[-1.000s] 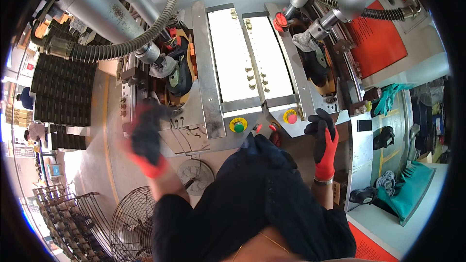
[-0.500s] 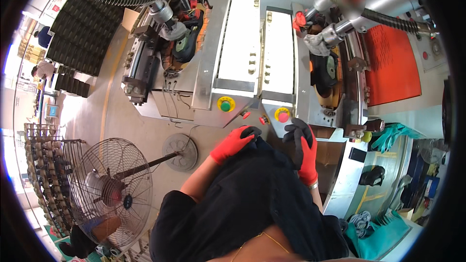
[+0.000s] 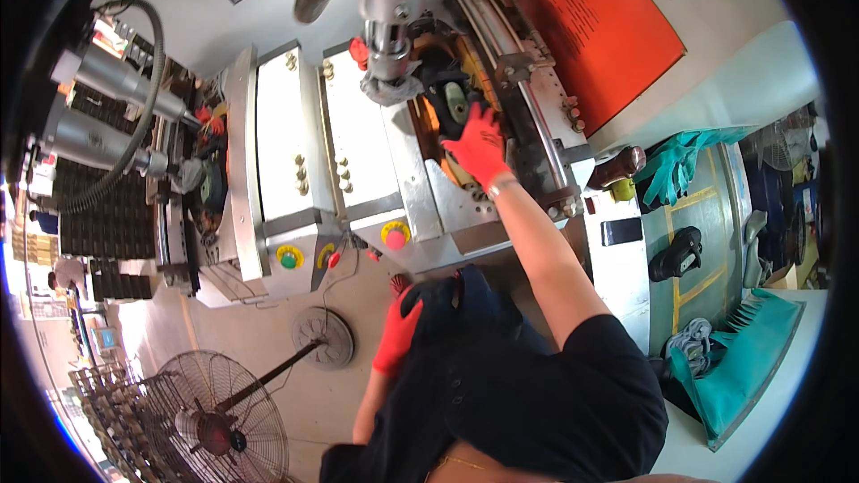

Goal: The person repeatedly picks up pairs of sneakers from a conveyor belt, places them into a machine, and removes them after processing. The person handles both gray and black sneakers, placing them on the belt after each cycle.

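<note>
My right hand (image 3: 481,148), in a red glove, reaches forward over the machine's right station. Its fingers are spread at the near end of a dark shoe (image 3: 438,88), which lies sole up with a greenish patch. The fingers seem to touch the shoe; the glove hides part of that end. Above it stands a silver press arm (image 3: 390,40), its tip wrapped in clear film. Low in front of my body is my left hand (image 3: 396,335), in a red glove with dark fingertips, beside my dark clothing. Its fingers are partly hidden, so its grip is unclear.
A second dark shoe (image 3: 211,186) sits in the left station. The machine front carries a green button (image 3: 289,257) and a red button (image 3: 395,234). A caged fan (image 3: 215,429) stands at lower left. Teal gloves (image 3: 673,165) and a dark shoe (image 3: 677,255) lie at right.
My right hand has gone from near my waist forward to the shoe in the right station. My view has shifted right toward that station. The left hand stays low by my body.
</note>
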`<state>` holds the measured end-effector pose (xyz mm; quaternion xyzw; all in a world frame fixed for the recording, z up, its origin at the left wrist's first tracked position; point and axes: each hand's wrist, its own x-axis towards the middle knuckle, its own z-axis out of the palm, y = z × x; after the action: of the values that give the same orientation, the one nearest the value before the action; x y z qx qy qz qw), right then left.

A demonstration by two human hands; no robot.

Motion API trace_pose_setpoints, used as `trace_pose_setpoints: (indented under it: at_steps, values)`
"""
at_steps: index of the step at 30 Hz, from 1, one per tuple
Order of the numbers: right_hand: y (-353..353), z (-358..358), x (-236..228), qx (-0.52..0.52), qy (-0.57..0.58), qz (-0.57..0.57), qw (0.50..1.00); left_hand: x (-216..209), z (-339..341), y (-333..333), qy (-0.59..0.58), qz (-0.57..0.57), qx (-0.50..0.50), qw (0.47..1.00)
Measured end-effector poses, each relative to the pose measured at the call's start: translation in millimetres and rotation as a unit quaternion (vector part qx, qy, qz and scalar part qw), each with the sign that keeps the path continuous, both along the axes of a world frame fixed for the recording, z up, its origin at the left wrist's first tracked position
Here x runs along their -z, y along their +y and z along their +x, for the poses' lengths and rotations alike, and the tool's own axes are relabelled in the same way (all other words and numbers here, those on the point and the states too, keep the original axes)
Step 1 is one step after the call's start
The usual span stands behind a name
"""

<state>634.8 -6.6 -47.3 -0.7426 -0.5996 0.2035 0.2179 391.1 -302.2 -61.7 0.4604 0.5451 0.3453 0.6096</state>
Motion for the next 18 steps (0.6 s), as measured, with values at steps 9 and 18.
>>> trace_pose_setpoints:
  at_steps: [9, 18]
  values:
    - [73, 26, 24, -0.038, -0.027, 0.088, 0.995, 23, -15, -40, -0.053, -0.024, -0.034, 0.998]
    - [-81, 107, -97, -0.030, 0.400, 0.046, 0.915, -40, 49, 56, -0.263, -0.026, 0.074, 0.962]
